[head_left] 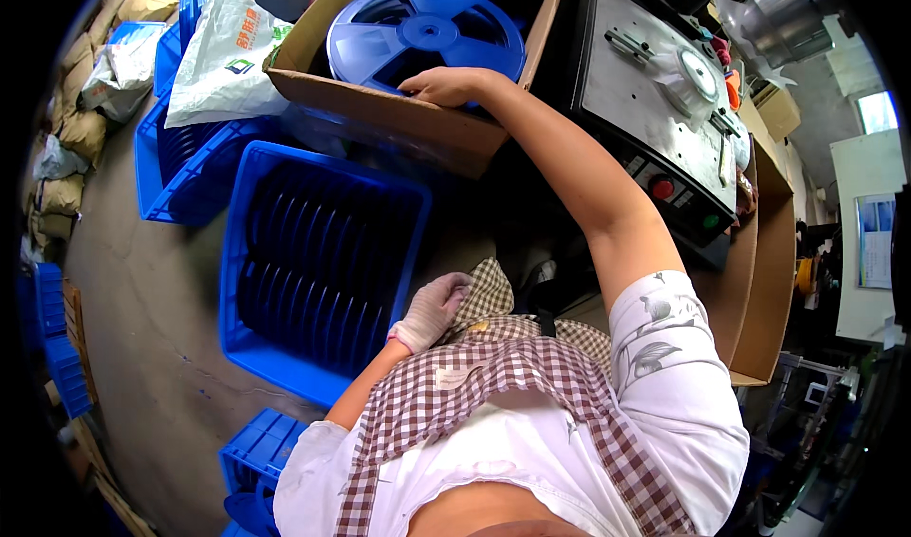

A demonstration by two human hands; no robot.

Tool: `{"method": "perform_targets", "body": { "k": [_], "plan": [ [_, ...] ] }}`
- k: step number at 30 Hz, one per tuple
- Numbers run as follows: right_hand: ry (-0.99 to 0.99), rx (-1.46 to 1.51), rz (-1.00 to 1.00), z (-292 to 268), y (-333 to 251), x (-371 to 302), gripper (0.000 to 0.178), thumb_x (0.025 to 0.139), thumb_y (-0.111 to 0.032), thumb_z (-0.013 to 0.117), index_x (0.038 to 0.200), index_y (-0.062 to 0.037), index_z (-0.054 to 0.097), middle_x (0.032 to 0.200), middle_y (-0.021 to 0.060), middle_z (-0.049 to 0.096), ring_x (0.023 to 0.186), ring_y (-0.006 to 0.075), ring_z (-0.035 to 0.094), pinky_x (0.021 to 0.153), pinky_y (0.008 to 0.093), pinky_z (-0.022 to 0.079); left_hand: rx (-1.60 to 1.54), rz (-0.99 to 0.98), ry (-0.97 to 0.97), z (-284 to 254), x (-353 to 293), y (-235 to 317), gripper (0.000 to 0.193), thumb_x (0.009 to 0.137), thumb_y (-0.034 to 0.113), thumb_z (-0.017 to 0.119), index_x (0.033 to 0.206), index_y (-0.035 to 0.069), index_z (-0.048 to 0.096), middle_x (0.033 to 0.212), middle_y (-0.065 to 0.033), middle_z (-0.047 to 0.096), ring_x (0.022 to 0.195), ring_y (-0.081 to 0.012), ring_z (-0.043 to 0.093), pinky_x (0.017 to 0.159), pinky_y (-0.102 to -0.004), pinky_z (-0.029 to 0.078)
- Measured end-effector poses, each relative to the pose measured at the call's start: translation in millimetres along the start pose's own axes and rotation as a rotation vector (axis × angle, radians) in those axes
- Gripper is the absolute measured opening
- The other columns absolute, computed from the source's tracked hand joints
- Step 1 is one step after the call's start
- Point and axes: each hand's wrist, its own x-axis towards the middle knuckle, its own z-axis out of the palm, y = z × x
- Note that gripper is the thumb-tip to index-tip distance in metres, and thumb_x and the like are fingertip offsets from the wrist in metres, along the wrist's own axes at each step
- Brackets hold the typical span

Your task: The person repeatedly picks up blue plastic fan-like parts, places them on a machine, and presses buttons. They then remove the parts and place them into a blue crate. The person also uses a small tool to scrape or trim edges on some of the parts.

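Observation:
My right hand (pixel 442 86), bare, reaches over the near wall of an open cardboard box (pixel 380 108). Its fingers curl at the near rim of a blue plastic reel (pixel 428 32) lying flat inside, the fingertips partly hidden. Lower down, at my apron, my left hand (pixel 435 311) wears a pale glove. Its fingers are bent closed beside a checked sleeve or cloth (pixel 484 295), and whatever lies in them cannot be seen. Left of it stands a blue crate (pixel 275 371) filled with dark round discs (pixel 318 262) standing on edge in two rows.
A machine (pixel 607 53) with a metal top and a red button stands right of the box. Another blue crate (pixel 185 205), with a white plastic bag (pixel 228 63) above it, sits at the left. Blue bins (pixel 261 447) stand low left. A tall carton (pixel 759 290) is at the right.

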Motion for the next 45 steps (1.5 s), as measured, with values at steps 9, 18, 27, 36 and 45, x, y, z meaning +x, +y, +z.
{"method": "perform_targets", "body": {
  "k": [9,18,27,36,45],
  "plan": [
    [-0.279,-0.152,0.275,7,5,28,0.042,0.089,-0.033,0.058,0.129,-0.0201,0.060,0.128,0.0093,0.060,0.114,0.0268,0.060,0.092,0.0425,0.048,0.017,-0.039,0.009,2,-7,-3,0.021,0.094,0.004,0.054,0.113,0.004,0.061,0.099,-0.0114,0.066,0.087,-0.0174,0.063,0.079,-0.0277,0.051],
    [-0.468,-0.471,0.035,38,63,82,0.039,0.089,-0.030,0.058,0.122,-0.0094,0.062,0.117,0.0161,0.064,0.110,0.0333,0.060,0.089,0.0419,0.048,-0.227,-0.202,0.170,4,15,-25,0.023,0.096,0.012,0.049,0.113,0.002,0.061,0.084,-0.0088,0.068,0.077,-0.0161,0.064,0.073,-0.0281,0.050],
    [-0.341,-0.663,0.136,-13,71,97,0.051,0.091,-0.031,0.060,0.134,-0.0056,0.050,0.125,0.0162,0.059,0.118,0.0344,0.054,0.094,0.0445,0.047,-0.413,-0.361,0.201,-5,31,-31,0.024,0.096,0.013,0.049,0.114,0.001,0.060,0.076,-0.0057,0.066,0.063,-0.0094,0.056,0.060,-0.0241,0.047],
    [-0.396,-0.475,-0.114,26,55,90,0.032,0.088,-0.025,0.057,0.099,0.0036,0.068,0.089,0.0201,0.069,0.082,0.0329,0.068,0.067,0.0396,0.053,-0.416,-0.349,0.182,-7,31,-24,0.023,0.096,0.008,0.047,0.114,0.001,0.059,0.080,-0.0054,0.062,0.065,-0.0091,0.052,0.062,-0.0227,0.045],
    [0.006,-0.283,-0.112,-11,1,15,0.031,0.086,-0.025,0.062,0.108,-0.0035,0.067,0.100,0.0178,0.068,0.094,0.0332,0.064,0.079,0.0401,0.051,-0.295,-0.273,0.142,-1,23,-27,0.023,0.094,0.004,0.048,0.114,0.000,0.059,0.084,-0.0047,0.062,0.073,-0.0087,0.054,0.068,-0.0219,0.046]
  ]
}}
